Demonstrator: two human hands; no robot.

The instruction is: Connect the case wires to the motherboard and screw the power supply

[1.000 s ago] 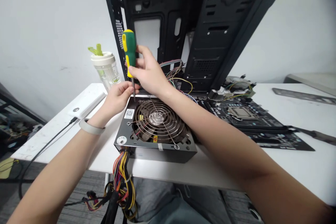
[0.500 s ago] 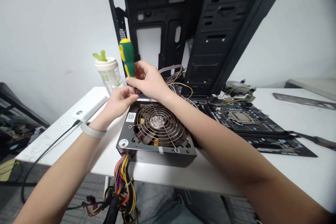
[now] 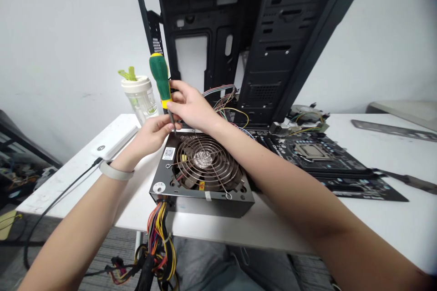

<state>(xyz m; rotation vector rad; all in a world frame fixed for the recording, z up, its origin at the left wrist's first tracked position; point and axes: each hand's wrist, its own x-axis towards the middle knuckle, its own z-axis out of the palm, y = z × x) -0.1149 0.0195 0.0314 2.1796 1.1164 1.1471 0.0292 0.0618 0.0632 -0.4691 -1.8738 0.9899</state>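
White desk (image 3: 68, 186): green-yellow screwdriver (image 3: 160, 79) upright over black power supply (image 3: 205, 204).

A green plastic screwdriver handle (image 3: 159, 75) carries yellow bands; the black steel power supply (image 3: 163, 173) trails red, yellow and black wires (image 3: 160, 236).

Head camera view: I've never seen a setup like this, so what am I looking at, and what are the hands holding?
This picture comes from one camera worn on a person's head, looking forward and down, so the two arms reaching in are the person's own. There is no robot. The right hand grips a green-and-yellow screwdriver upright, and the left hand is at its shaft. Below them, a computer power supply lies fan side up on a white table. Behind stands a black PC case, and a motherboard lies to the right.
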